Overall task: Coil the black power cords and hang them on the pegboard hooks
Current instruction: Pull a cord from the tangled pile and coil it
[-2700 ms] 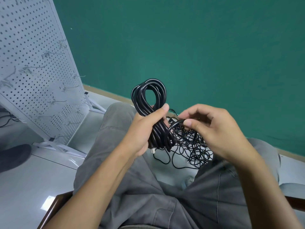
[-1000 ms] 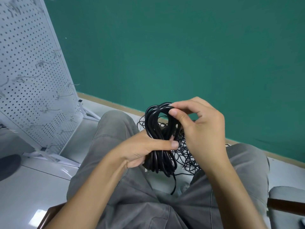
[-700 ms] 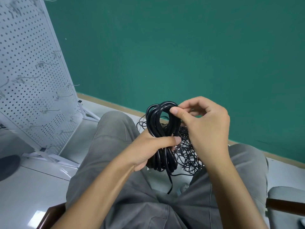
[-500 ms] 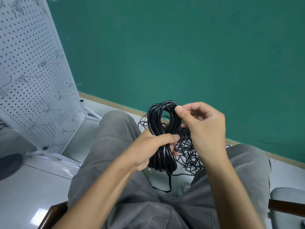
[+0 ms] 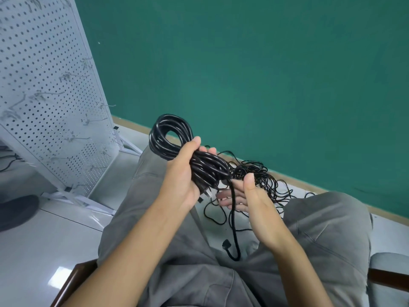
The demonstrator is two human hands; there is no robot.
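A big green wall (image 5: pixel 265 74) fills the back of the room. A thin tan strip (image 5: pixel 309 187) runs along the bottom of it, where it meets the floor. The floor (image 5: pixel 33 251) is pale grey and shiny, with a bright patch of light (image 5: pixel 58 278) on it. A round dark thing (image 5: pixel 15 210) sits on the floor at the left edge. A brown wooden chair arm (image 5: pixel 70 282) shows low on the left. A grey padded one (image 5: pixel 389 262) shows on the right.
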